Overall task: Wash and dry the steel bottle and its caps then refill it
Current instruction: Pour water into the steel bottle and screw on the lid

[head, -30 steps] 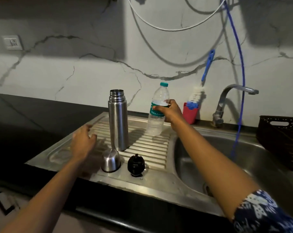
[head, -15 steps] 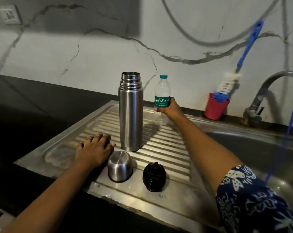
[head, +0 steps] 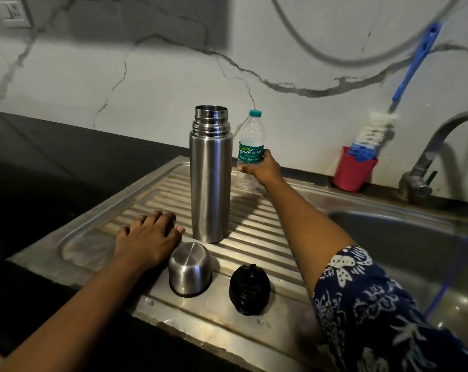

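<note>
The steel bottle (head: 210, 181) stands upright and uncapped on the ribbed drainboard (head: 257, 226) beside the sink. The right hand (head: 262, 170) is wrapped around a small plastic water bottle (head: 250, 146) just behind it. The left hand (head: 149, 237) lies flat on the drainboard, fingers spread and gripping nothing. In front sit the steel cup cap (head: 190, 268) and the black stopper (head: 249, 289), side by side

The right arm wears a short navy sleeve (head: 375, 304) printed with white floral patterns; the left forearm (head: 74, 312) is bare.
</note>
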Tool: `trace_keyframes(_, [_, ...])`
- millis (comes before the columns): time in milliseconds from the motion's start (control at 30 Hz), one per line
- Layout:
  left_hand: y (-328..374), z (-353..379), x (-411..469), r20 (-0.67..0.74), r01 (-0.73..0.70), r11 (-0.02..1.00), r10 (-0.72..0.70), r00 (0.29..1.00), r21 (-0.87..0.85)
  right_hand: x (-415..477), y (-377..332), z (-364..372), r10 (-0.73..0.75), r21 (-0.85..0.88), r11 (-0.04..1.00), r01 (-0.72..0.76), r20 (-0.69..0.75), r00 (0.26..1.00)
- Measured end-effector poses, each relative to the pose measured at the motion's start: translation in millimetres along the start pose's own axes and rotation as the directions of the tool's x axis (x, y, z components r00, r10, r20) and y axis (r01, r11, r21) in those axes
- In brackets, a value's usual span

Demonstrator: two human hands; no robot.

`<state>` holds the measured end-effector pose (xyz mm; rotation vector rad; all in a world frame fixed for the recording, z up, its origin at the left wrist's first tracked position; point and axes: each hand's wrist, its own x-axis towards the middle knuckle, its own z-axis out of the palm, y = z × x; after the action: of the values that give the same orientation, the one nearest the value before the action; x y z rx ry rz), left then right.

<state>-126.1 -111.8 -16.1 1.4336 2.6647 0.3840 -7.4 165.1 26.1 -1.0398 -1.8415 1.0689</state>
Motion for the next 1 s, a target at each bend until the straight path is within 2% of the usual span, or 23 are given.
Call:
trace_keyframes(300, [-1,0,2,0.02,0.014,1.0,-0.014,1.0,0.001,2,4,-1,0.014,-0.009,1.0,-0.014,0.032,0.999])
trace_keyframes(467, [-1,-2,1,0.022,0.016,1.0,-0.015,1.0,-0.02,-7,-5,-27,0.08,-0.158,0.985,-0.075,0.026,0.996])
trace_keyframes(600, [-4,-4,1,-0.039,0.015,0.997,-0.018,0.999,-0.082,-51,-28,-61,0.013,-0.152,0.988,-0.016,-0.024,1.0])
trace_keyframes(667, [-6,-5,0,-0.11,0.011,0.986,-0.03,0.993,-0.163,-90,-43,-77,-0.032,-0.168,0.985,0.044,0.073,0.997])
trace_keyframes(733, [-7,-10,-2,-0.211,-0.008,0.972,-0.044,0.977,-0.237,-131,-54,-89,-0.04,-0.193,0.976,0.101,0.301,0.953])
trace_keyframes(800, [-6,-17,-9,-0.307,-0.043,0.96,-0.047,0.95,-0.278,-170,-63,-100,-0.031,-0.209,0.964,0.166,0.528,0.849])
trace_keyframes(867, [-3,-24,-15,-0.342,-0.038,0.955,-0.069,0.937,-0.296,-202,-69,-104,-0.015,-0.231,0.944,0.234,0.681,0.732])
trace_keyframes(933, [-1,-30,-20,-0.348,-0.001,0.963,-0.096,0.933,-0.268,-224,-71,-102,0.016,-0.269,0.92,0.284,0.751,0.66])
trace_keyframes(1000, [1,-33,-25,-0.36,0.014,0.98,-0.086,0.929,-0.198,-238,-67,-97,0.029,-0.292,0.906,0.305,0.763,0.645])
